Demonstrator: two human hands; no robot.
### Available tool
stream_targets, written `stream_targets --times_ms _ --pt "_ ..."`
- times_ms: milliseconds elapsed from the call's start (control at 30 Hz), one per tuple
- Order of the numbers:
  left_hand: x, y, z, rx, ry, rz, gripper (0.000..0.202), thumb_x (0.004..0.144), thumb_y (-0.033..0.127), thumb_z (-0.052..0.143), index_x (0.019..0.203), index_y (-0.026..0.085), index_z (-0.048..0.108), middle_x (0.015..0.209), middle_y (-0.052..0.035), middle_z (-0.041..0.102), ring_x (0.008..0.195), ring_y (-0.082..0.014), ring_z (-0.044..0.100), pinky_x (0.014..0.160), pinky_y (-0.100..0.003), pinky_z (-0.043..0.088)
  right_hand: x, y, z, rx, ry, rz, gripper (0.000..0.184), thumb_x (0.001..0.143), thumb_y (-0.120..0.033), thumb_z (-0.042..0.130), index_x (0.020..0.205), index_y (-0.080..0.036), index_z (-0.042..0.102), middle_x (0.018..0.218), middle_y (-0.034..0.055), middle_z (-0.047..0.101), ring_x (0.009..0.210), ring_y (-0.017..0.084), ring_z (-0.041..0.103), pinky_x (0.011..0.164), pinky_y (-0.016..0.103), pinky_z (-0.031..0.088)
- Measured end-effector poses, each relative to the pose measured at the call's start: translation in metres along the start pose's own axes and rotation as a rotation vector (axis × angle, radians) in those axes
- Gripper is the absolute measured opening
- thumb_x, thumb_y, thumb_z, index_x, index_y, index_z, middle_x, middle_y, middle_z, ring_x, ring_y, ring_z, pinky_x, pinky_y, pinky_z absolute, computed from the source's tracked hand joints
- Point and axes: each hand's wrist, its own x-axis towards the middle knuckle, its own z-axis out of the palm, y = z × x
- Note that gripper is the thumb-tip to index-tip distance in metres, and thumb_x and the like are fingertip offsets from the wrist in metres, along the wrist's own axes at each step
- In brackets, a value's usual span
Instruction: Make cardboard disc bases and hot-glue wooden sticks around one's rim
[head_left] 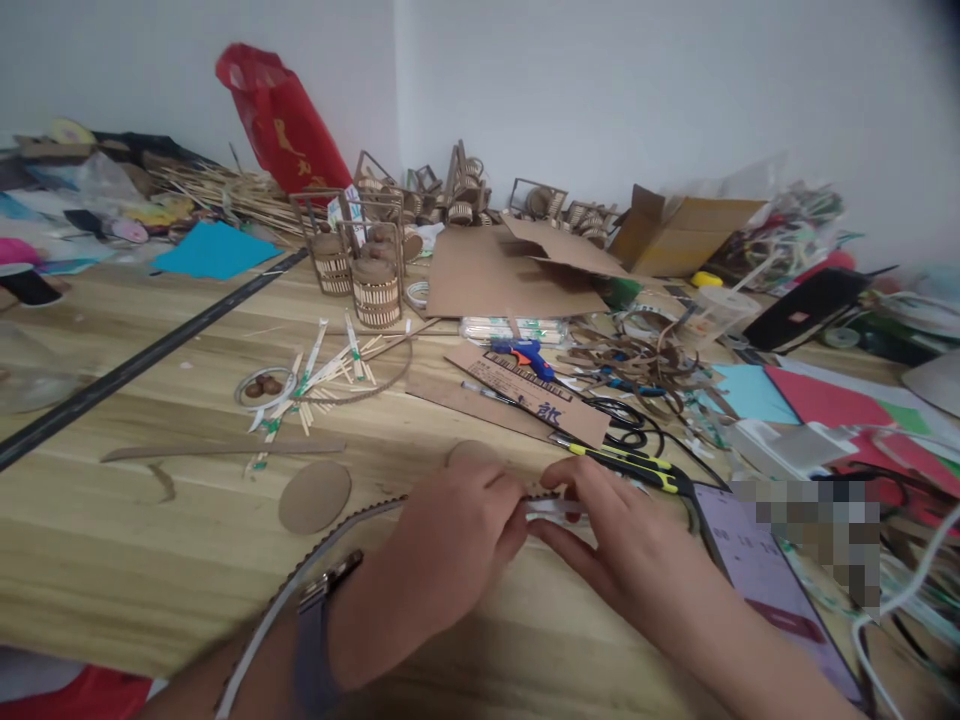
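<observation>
Long pale strip with dark toothed edge (279,603) curves from lower left to centre frame. Left hand (465,530): fingers bunched, pinching it. Right hand (630,530): thumb and forefinger arched round a whitish stretch, grip unclear. Step looks like fingering the strip; next move probably calls for steady left hold.

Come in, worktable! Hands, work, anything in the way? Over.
Left hand pinches long ridged strip; right hand close by, hold unclear. Strip curves back toward wearer. Yellow-and-black cutter just beyond right hand, perhaps in the way.
</observation>
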Motion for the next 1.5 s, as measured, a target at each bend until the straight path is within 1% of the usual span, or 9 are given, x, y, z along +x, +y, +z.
stream_targets --times_ms 200,567,667,833,933,1167,1267,1333,1500 --pt "-0.004 -0.011 0.003 0.281 0.123 0.081 0.019 0.088 0.012 0.048 0.073 0.018 0.058 0.071 -0.0021 0.059 0.065 -0.0194 0.057 0.056 -0.03 0.041 -0.007 0.005 0.005 0.077 0.055 0.131 0.008 0.091 -0.03 0.055 0.093 -0.022 0.058 0.072 0.0013 0.067 0.065 0.021 0.063 0.057 0.031 0.048" --pt "-0.007 -0.028 0.013 0.294 0.03 -0.049 0.013 0.087 0.015 0.05 0.078 0.021 0.056 0.074 0.0005 0.064 0.067 -0.0192 0.06 0.057 -0.029 0.039 -0.017 -0.004 0.033 -0.073 0.221 0.061 0.015 0.094 -0.022 0.048 0.079 -0.022 0.051 0.068 -0.0012 0.059 0.065 0.019 0.057 0.073 0.034 0.033" --pt "-0.008 -0.029 0.019 0.353 0.063 -0.017 0.014 0.084 0.012 0.051 0.074 0.021 0.054 0.069 0.0008 0.063 0.063 -0.0193 0.059 0.055 -0.03 0.037 -0.021 -0.006 0.042 -0.048 0.173 0.09 0.016 0.094 -0.022 0.049 0.078 -0.022 0.051 0.069 -0.0003 0.059 0.066 0.02 0.057 0.069 0.033 0.034" --pt "-0.01 -0.029 0.026 0.437 0.12 0.083 0.018 0.078 0.005 0.054 0.069 0.021 0.052 0.063 0.0011 0.06 0.058 -0.0192 0.057 0.052 -0.031 0.036 -0.023 -0.004 0.042 0.208 -0.075 0.219 0.013 0.089 -0.026 0.056 0.077 -0.021 0.056 0.075 0.0027 0.065 0.071 0.02 0.062 0.063 0.028 0.042" --pt "-0.01 -0.029 0.027 0.44 0.136 0.095 0.017 0.079 0.005 0.054 0.071 0.02 0.054 0.064 0.0009 0.06 0.059 -0.0194 0.057 0.053 -0.031 0.036 -0.02 0.014 0.035 0.216 -0.134 0.338 0.02 0.094 -0.027 0.047 0.079 -0.021 0.06 0.078 0.0043 0.067 0.075 0.02 0.064 0.067 0.029 0.047" --pt "-0.01 -0.031 0.029 0.439 0.17 0.106 0.019 0.084 0.006 0.047 0.074 0.02 0.055 0.065 0.0004 0.061 0.059 -0.0198 0.057 0.055 -0.032 0.037 -0.006 0.106 0.014 -0.234 -0.129 0.553 0.031 0.095 -0.02 0.036 0.097 -0.012 0.066 0.099 0.018 0.07 0.097 0.029 0.065 0.083 0.038 0.049" --pt "-0.011 -0.033 0.03 0.416 0.164 0.095 0.018 0.087 0.008 0.046 0.077 0.02 0.055 0.067 0.0003 0.061 0.061 -0.0197 0.057 0.057 -0.031 0.038 0.008 0.138 0.011 -0.27 -0.212 0.549 0.031 0.089 -0.013 0.043 0.112 -0.008 0.063 0.113 0.0213 0.068 0.104 0.032 0.064 0.086 0.04 0.049" --pt "-0.012 -0.033 0.03 0.406 0.167 0.086 0.017 0.088 0.009 0.046 0.078 0.02 0.054 0.068 0.0 0.062 0.063 -0.0197 0.057 0.059 -0.031 0.039 0.018 0.153 0.012 -0.258 -0.305 0.498 0.033 0.084 -0.011 0.05 0.115 -0.012 0.063 0.114 0.0159 0.07 0.106 0.028 0.065 0.088 0.035 0.049" --pt "-0.012 -0.033 0.029 0.426 0.144 0.066 0.017 0.087 0.008 0.048 0.077 0.02 0.054 0.069 -0.0001 0.062 0.064 -0.019 0.057 0.059 -0.03 0.039 0.028 0.17 0.01 -0.283 -0.452 0.415 0.045 0.08 -0.012 0.055 0.125 -0.015 0.057 0.117 0.0139 0.069 0.104 0.026 0.066 0.085 0.032 0.05"
